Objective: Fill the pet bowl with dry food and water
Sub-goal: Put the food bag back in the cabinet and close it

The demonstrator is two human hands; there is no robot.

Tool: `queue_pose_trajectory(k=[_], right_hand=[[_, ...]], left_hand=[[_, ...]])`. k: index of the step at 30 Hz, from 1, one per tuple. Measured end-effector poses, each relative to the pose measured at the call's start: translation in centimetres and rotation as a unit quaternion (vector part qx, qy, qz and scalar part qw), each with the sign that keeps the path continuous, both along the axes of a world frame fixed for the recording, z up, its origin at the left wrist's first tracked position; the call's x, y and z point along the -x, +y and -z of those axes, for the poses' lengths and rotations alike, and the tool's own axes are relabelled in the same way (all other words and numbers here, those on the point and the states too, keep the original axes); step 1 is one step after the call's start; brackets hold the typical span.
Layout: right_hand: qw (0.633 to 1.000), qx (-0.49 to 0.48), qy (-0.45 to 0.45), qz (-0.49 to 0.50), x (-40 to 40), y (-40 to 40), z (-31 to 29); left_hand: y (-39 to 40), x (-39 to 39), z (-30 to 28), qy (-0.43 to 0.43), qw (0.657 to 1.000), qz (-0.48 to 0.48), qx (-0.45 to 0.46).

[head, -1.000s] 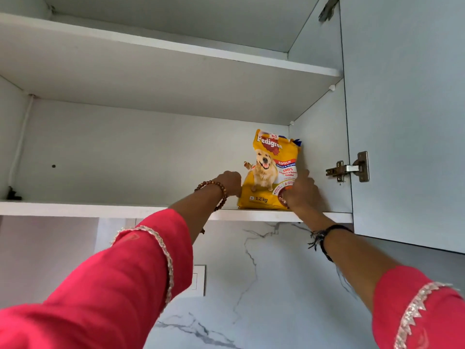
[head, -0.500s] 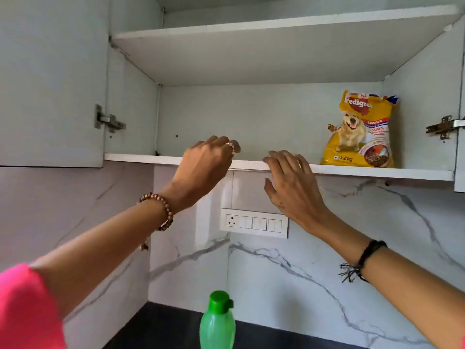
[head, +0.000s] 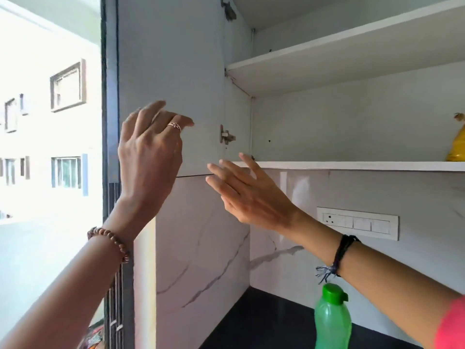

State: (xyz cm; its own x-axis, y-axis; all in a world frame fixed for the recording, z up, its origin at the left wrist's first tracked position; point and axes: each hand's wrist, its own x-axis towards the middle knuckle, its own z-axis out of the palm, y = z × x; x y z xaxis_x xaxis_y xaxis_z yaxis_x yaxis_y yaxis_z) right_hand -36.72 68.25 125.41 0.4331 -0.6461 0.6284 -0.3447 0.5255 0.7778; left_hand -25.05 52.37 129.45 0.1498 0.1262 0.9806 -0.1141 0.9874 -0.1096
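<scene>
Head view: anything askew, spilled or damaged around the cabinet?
Nothing stands out. The cabinet door is swung open on its hinge, the shelves look level, and the green bottle stands upright and capped. Both the left hand and right hand are empty. The yellow bag is cut off by the frame edge.

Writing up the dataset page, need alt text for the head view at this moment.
Both bare hands, left hand and right hand, reach up open and empty toward the open cabinet door at the left. A yellow food bag peeks in on the lower shelf at far right. A green bottle stands on the dark counter below.
</scene>
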Motion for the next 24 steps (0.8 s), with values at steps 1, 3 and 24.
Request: queue_pose_trajectory(k=[1,3,24], right_hand=[[1.0,0.002,0.003,-0.021,-0.7,-1.4,-0.2],[0.998,-0.007,0.013,-0.055,-1.9,-4.0,-0.5],[0.996,-0.053,0.063,-0.035,-4.5,-9.9,-3.7]], left_hand=[[-0.9,-0.6,-0.4,-0.002,1.0,0.0,-0.018],[-2.2,-1.4,-1.2,0.002,0.999,-0.011,-0.035],[-3.5,-3.7,-6.4,-0.1,0.947,0.194,-0.238]])
